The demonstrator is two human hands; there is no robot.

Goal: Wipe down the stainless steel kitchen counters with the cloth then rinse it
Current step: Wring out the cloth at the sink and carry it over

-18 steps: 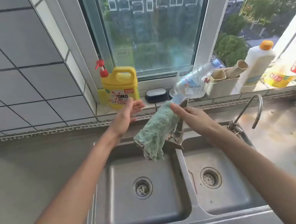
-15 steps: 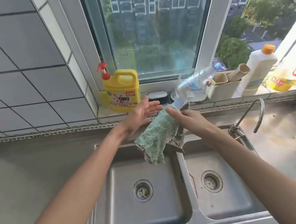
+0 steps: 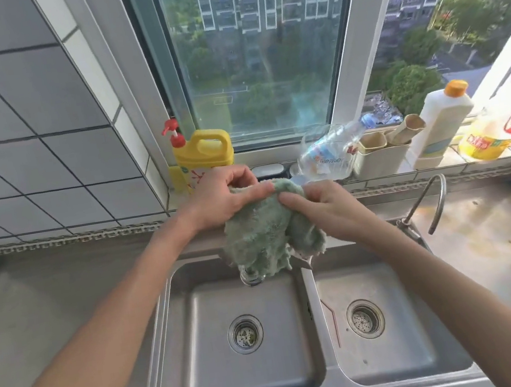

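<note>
A green fluffy cloth (image 3: pixel 263 232) hangs draped over the tap (image 3: pixel 252 276) at the back of the double sink (image 3: pixel 314 318). My left hand (image 3: pixel 224 195) grips the cloth's top left edge with its fingers curled on it. My right hand (image 3: pixel 323 206) pinches the cloth's top right part. Both hands are close together above the sink divider. The tap is mostly hidden by the cloth; only its spout end shows below. The stainless steel counter (image 3: pixel 48 309) stretches to the left and right of the sink.
On the window sill stand a yellow detergent bottle (image 3: pixel 204 154), a clear plastic bottle (image 3: pixel 328 155), a beige holder (image 3: pixel 381 153), a white bottle (image 3: pixel 440 124) and a yellow oil bottle (image 3: pixel 486 140). A second curved tap (image 3: pixel 432 198) rises right of the sink. The right counter (image 3: pixel 489 240) looks stained.
My left hand has moved right from beside the cloth and taken hold of its top edge. The cloth has bunched up wider over the tap. My right hand stays on it.
</note>
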